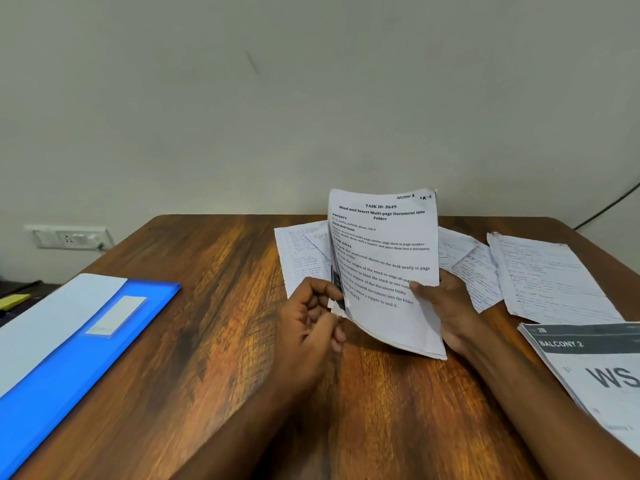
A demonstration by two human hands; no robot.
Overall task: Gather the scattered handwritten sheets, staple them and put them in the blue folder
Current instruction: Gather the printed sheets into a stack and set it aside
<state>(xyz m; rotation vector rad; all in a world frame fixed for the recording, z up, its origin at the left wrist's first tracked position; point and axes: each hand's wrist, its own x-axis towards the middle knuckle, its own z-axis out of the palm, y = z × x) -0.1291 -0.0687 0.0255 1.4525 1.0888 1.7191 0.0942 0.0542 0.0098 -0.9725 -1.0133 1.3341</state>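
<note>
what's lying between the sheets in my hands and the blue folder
Nothing visible: only bare wooden table separates the held stack of sheets, gripped by the left hand and right hand, from the blue folder at the left.

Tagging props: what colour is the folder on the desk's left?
Bright blue folder, with a white label; head view.

The handwritten sheets [304,258] on the table are partly covered by the printed stack [388,268]; their script is too small to read. The right hand [446,306] is mostly behind that stack (thumb visible). The blue folder [79,368] and the printed "BALCONY 2" sheets [595,368] are cut off by the frame edges.
</note>
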